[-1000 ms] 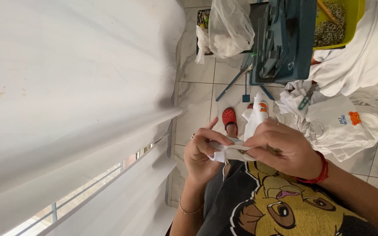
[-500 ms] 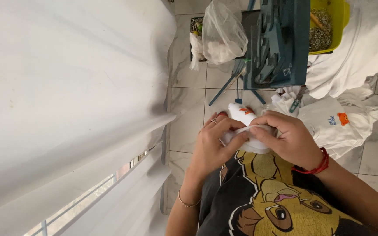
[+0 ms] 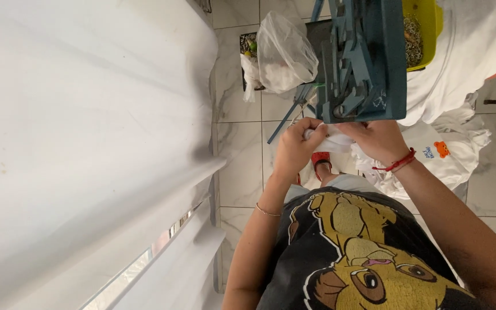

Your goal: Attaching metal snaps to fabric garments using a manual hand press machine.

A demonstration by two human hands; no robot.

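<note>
My left hand [image 3: 295, 148], with a thin bracelet at the wrist, and my right hand [image 3: 379, 139], with a red string bracelet, both grip a small white garment [image 3: 335, 138]. They hold it bunched between them, right at the lower edge of a teal metal press machine [image 3: 364, 56]. The fingers of both hands are curled into the fabric. The machine's edge hides part of the garment.
A clear plastic bag [image 3: 285, 53] lies by the machine. A yellow tub [image 3: 426, 26] holds small metal pieces. White garments [image 3: 452, 152] with an orange print are piled at the right. A white curtain [image 3: 87, 143] fills the left. My red sandal [image 3: 320, 159] rests on the marble tiled floor [image 3: 239, 172].
Both hands have carried the white garment away from my body and up to the teal machine's edge. The view has shifted closer to the machine.
</note>
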